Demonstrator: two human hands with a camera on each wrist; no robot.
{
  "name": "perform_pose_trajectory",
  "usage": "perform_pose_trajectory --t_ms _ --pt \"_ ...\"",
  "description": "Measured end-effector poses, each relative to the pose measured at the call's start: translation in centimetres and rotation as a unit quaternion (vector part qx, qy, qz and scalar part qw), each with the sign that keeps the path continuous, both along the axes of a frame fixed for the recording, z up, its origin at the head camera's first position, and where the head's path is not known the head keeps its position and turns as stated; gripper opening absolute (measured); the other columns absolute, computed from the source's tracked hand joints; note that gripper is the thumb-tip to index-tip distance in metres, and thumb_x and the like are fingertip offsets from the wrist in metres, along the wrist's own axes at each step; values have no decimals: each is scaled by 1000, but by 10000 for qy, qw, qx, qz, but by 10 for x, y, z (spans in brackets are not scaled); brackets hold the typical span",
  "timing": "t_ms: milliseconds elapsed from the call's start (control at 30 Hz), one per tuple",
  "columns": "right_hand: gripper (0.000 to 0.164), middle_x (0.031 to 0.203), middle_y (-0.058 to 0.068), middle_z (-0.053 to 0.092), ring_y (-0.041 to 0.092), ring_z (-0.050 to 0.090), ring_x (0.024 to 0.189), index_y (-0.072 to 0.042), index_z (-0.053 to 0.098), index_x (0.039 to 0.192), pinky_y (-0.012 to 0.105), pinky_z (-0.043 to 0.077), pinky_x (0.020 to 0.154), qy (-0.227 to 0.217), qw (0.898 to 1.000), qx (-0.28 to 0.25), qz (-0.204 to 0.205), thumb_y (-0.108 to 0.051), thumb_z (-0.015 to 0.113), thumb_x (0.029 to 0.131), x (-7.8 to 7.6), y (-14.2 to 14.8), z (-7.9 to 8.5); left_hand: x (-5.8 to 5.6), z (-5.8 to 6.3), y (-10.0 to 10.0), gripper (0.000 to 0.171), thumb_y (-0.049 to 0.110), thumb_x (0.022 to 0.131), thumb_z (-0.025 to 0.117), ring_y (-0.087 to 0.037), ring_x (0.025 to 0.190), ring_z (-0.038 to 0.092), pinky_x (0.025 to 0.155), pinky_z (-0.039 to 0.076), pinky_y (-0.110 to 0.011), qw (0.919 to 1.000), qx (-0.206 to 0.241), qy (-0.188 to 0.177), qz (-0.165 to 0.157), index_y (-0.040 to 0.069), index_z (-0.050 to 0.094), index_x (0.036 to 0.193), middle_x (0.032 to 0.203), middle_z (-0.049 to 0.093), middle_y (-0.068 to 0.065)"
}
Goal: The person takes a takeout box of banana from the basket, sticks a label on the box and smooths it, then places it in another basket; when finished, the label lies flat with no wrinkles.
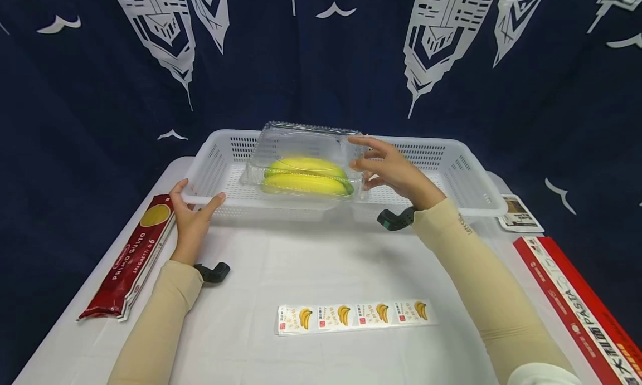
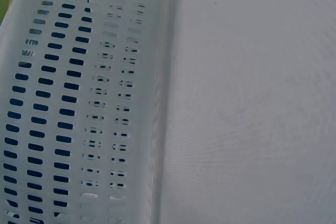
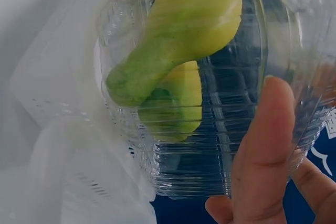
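Observation:
My right hand [image 1: 388, 167] holds the right end of a clear plastic clamshell box [image 1: 256, 167], with its fingers spread over the end wall. Yellow bananas [image 1: 306, 183] with green ends lie inside the box. It sits tilted within the left half of a white perforated plastic basket [image 1: 451, 201]. In the right wrist view, one finger [image 3: 265, 150] lies along the clear wall beside the green banana ends. My left hand [image 1: 193, 220] grips the basket's near left corner, thumb on the front rim and fingers at the left rim. The left wrist view shows the basket's slotted side wall [image 2: 58, 108], without the hand.
A strip of banana stickers [image 1: 356, 316] lies on the white table [image 1: 251, 273] in front. A red spaghetti packet [image 1: 132, 257] is at the left edge. On the right are a red pasta box [image 1: 582, 301] and a small printed card [image 1: 521, 213]. A dark printed curtain [image 1: 311, 67] hangs behind.

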State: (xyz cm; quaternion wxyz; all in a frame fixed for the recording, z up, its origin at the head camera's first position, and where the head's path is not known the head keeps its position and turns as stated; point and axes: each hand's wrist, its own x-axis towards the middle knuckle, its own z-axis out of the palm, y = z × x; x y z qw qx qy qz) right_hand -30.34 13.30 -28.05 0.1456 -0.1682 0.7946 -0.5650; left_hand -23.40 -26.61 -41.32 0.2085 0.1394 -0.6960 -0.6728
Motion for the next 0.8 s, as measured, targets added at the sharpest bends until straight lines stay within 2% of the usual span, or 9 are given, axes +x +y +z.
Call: perform_pose_trajectory --t_ms 233,367,467,567,667,800 --pt "72 170 23 28 17 60 77 -16 39 169 33 63 75 137 9998 114 -108 -11 71 104 17 22 -7 -1 -1 0 95 14 99 78 -27 154 35 128 32 -43 10000 35 -1 -14 30 15 168 172 26 -6" --pt "72 171 19 29 24 64 95 -15 39 169 34 63 76 275 9992 228 -151 -10 71 104 27 31 -9 -1 -1 1 94 13 99 78 -27 154 36 127 32 -42 10000 49 32 -21 29 15 168 172 26 -6" --pt "72 171 15 32 32 59 117 -14 40 168 34 63 76 366 9989 263 -163 -10 71 103 35 37 -10 -1 -2 0 94 12 99 78 -28 153 38 126 33 -41 9999 74 101 -28 28 16 167 171 28 -8" --pt "72 169 15 36 37 55 129 -14 42 167 34 64 75 427 9985 294 -164 -10 72 102 42 42 -12 -2 -2 0 94 11 99 78 -28 152 38 126 34 -40 9999 98 129 -21 28 16 167 170 29 -8" --pt "73 166 19 39 37 61 122 -15 43 167 35 64 74 468 9983 316 -170 -11 73 101 49 47 -15 -2 -3 0 94 11 99 78 -28 153 37 126 34 -41 9999 80 113 -13 27 15 167 171 28 -8" --pt "73 161 22 42 29 69 104 -15 44 166 36 64 72 502 9980 338 -182 -12 74 100 59 53 -18 -3 -3 0 94 10 99 77 -28 154 37 126 34 -41 9999 95 101 -30 28 15 167 171 28 -8"
